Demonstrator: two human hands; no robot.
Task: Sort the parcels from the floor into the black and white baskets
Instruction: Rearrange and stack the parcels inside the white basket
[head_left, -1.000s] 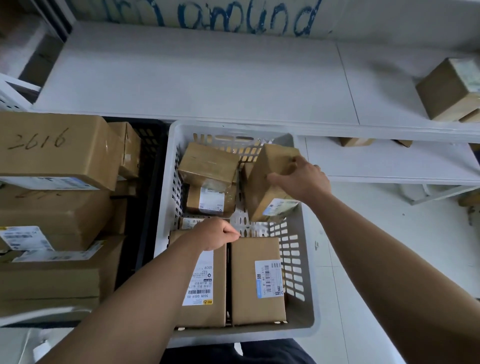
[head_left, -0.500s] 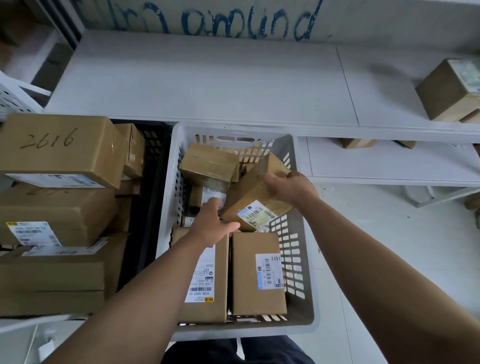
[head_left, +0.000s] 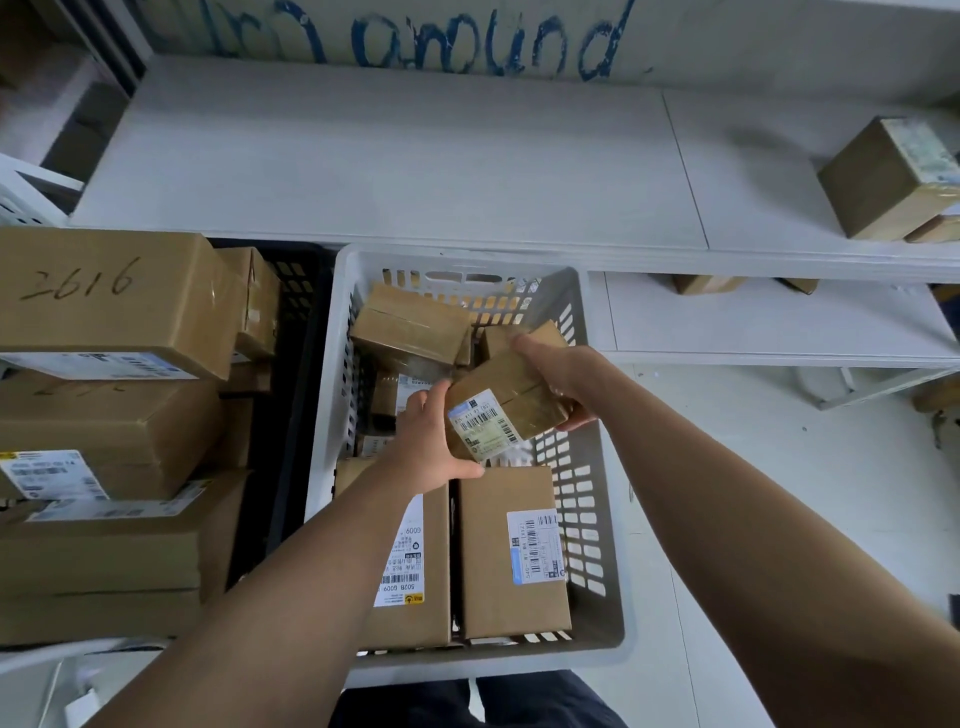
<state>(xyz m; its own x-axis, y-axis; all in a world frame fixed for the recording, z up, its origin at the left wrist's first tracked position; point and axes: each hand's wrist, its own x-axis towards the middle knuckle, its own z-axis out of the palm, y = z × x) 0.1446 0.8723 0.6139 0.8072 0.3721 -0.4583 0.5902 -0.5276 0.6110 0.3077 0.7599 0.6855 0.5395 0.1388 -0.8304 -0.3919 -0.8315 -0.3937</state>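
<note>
Both my hands hold a small taped cardboard parcel (head_left: 506, 402) with a barcode label over the middle of the white basket (head_left: 602, 519). My right hand (head_left: 558, 371) grips its far top side. My left hand (head_left: 434, 447) grips its near left corner, thumb under the label. The parcel is tilted, label toward me. Two long parcels (head_left: 511, 556) lie side by side in the basket's near half, and smaller ones (head_left: 410, 322) are piled at its far end. The black basket (head_left: 298, 374) stands to the left, stacked with large cardboard boxes (head_left: 104, 301).
A white shelf (head_left: 415, 171) runs across behind the baskets, with a cardboard box (head_left: 888, 179) at its right end. A lower shelf (head_left: 753, 322) extends right. Pale floor (head_left: 753, 493) lies to the right of the white basket.
My right hand tipped the parcel from upright at the basket's far right and brought it toward the middle. My left hand opened from a fist and took hold of its near corner.
</note>
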